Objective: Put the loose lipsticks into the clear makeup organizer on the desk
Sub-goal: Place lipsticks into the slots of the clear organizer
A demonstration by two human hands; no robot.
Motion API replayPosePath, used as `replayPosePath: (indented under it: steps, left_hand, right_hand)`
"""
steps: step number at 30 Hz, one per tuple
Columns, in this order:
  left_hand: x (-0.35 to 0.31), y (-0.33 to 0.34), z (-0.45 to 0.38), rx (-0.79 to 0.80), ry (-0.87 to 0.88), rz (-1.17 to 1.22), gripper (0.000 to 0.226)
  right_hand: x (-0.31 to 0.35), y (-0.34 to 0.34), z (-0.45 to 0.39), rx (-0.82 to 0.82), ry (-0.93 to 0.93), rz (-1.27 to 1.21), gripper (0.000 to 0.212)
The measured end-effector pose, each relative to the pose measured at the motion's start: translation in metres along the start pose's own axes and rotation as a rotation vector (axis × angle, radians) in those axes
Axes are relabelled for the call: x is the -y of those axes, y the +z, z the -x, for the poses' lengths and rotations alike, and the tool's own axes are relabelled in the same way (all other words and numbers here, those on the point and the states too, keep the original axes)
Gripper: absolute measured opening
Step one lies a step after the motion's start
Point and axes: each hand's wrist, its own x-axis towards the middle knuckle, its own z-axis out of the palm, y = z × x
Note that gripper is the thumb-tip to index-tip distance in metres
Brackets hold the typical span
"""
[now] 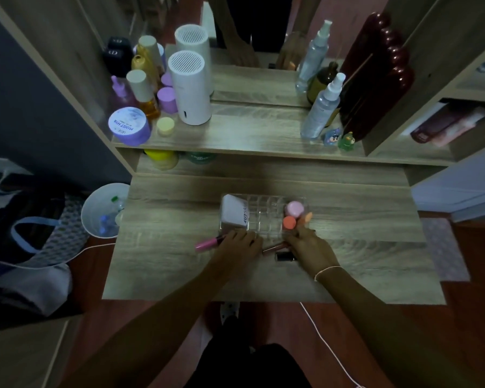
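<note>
Desk (179, 275) of pale wood carried the clear makeup organizer (263, 217) near its middle. Just before it, the left hand (240, 246) lay curled over a pink lipstick (207, 243); whether it gripped could not be told. The right hand (310, 247) pinched an orange-tipped lipstick (307, 218) at the organizer's right end. Two loose lipsticks, one rose (273, 247) and one dark (284, 256), lay between the hands.

organizer (263, 214) mid-desk (361, 261) | lipsticks (275, 247) before it (loose) | bin (95, 208) left

We note a pink lipstick (207, 243), a clear organizer (263, 219) and a grey wood-grain desk (361, 264). Caps inside: one pink (294, 208), one coral (289, 222).
</note>
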Motion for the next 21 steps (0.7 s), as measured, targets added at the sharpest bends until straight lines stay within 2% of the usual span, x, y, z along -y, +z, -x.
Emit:
replayPosePath:
  steps: [3,9,11,13,14,17,21]
  left_hand:
    - [0.003,0.003,-0.001,-0.021,-0.01,0.042,0.029]
    - [0.004,-0.006,-0.001,-0.102,-0.091,0.311,0.04]
    - [0.003,-0.016,-0.003,-0.13,-0.203,0.468,0.032]
    - [-0.001,-0.025,-0.003,-0.189,-0.443,0.737,0.028]
    - [-0.001,-0.029,-0.002,-0.238,-0.492,0.791,0.023]
    - [-0.002,-0.029,0.003,-0.329,-0.334,0.687,0.045]
    - [-0.001,-0.037,-0.007,-0.392,-0.415,0.697,0.032]
  right_hand:
    - [0.004,-0.002,-0.001,-0.032,-0.002,-0.002,0.029]
    - [0.009,-0.008,0.007,-0.089,-0.03,-0.055,0.033]
    - [0.01,-0.013,0.011,-0.12,-0.011,-0.118,0.035]
    - [0.009,-0.017,0.015,-0.134,0.025,-0.174,0.039]
    - [0.009,-0.018,0.017,-0.137,0.04,-0.199,0.04]
    - [0.009,-0.028,0.023,-0.191,0.076,-0.384,0.032]
    - [0.011,-0.045,0.021,-0.315,0.137,-0.594,0.015]
